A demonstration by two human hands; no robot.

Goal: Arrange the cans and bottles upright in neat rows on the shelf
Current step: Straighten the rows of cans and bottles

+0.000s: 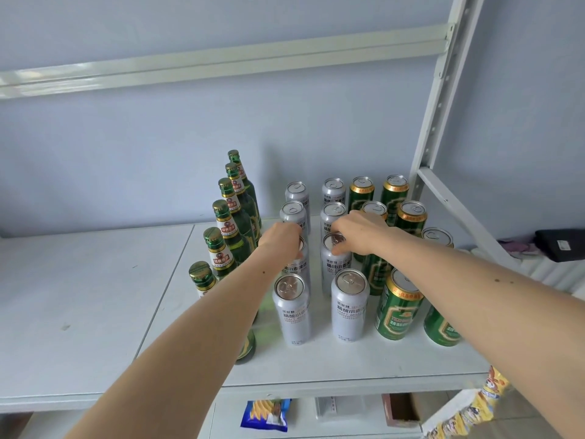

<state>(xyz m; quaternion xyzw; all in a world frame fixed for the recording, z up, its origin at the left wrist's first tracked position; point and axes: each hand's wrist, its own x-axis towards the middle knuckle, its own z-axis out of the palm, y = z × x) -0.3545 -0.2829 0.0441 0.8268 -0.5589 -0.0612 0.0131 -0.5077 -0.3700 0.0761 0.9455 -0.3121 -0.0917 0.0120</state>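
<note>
On the white shelf several green glass bottles stand in one row running front to back. To their right stand two rows of white cans and two rows of green cans, all upright. My left hand grips the top of a white can, third from the back in the left white row. My right hand holds the rim of the neighbouring white can with its fingertips. My forearms hide parts of the front bottles and of the green cans.
A white metal upright and a diagonal brace stand at the shelf's right end. A crossbar runs overhead. Snack packets and a box lie on the level below. The shelf's left part is bare.
</note>
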